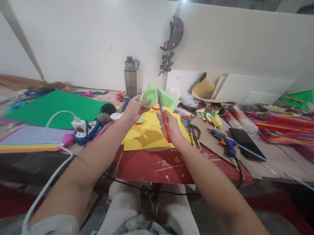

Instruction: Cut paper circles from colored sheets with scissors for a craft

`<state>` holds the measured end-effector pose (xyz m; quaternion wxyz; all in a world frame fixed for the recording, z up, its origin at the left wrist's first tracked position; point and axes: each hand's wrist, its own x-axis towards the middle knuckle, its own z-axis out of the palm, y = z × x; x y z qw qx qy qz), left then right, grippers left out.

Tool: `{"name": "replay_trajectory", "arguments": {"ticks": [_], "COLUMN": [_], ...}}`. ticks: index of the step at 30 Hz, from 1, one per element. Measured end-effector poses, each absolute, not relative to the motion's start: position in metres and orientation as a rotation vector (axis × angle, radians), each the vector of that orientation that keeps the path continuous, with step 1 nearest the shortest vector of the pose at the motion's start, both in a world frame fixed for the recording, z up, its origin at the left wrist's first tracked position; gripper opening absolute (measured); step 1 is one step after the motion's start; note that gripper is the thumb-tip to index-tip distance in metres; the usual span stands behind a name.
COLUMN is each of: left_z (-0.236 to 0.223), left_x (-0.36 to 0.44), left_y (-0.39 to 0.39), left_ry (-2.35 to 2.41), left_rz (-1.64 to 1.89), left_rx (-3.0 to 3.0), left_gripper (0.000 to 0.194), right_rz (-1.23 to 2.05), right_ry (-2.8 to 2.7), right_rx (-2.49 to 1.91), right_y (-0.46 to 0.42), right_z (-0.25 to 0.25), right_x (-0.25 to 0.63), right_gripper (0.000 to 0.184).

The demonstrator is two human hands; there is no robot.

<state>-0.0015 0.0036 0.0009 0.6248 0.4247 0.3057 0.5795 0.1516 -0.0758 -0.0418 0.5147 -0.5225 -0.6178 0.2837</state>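
Observation:
My left hand [136, 109] is closed on a light green sheet [165, 96] with a green ring-shaped piece [150, 95] pressed against it, held up above the table. My right hand [171, 127] grips red-handled scissors [164, 118], whose blades point up and reach the green sheet's edge. Below both hands lies a yellow sheet [147, 133] on a red printed sheet [153, 165].
A dark green sheet [52, 108] and a stack of coloured sheets [23, 142] lie left. A white charger with cable [78, 124], a water bottle [130, 76], a blue glue gun [226, 140], a black phone [243, 139], yellow snips [194, 136] and coloured sticks [287, 128] crowd the table.

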Motion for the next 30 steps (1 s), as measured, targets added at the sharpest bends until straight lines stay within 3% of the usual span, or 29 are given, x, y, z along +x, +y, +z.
{"name": "replay_trajectory", "arguments": {"ticks": [10,18,30], "left_z": [0.002,-0.013,-0.024], "left_x": [-0.004,0.018,0.023], "left_y": [0.004,-0.007,-0.002], "left_ry": [0.684,0.430,0.542], "left_rz": [1.339,1.416,1.493], "left_rx": [0.975,0.712,0.627], "left_gripper": [0.040,0.018,0.018], "right_rz": [0.708,0.735,0.669], "right_ry": [-1.440,-1.371,-1.469], "right_rx": [-1.228,-1.204,-1.218], "right_y": [-0.078,-0.079,-0.082], "right_z": [-0.042,-0.043,-0.043], "right_x": [0.150,0.142,0.143], "right_gripper": [0.063,0.064,0.060]}}
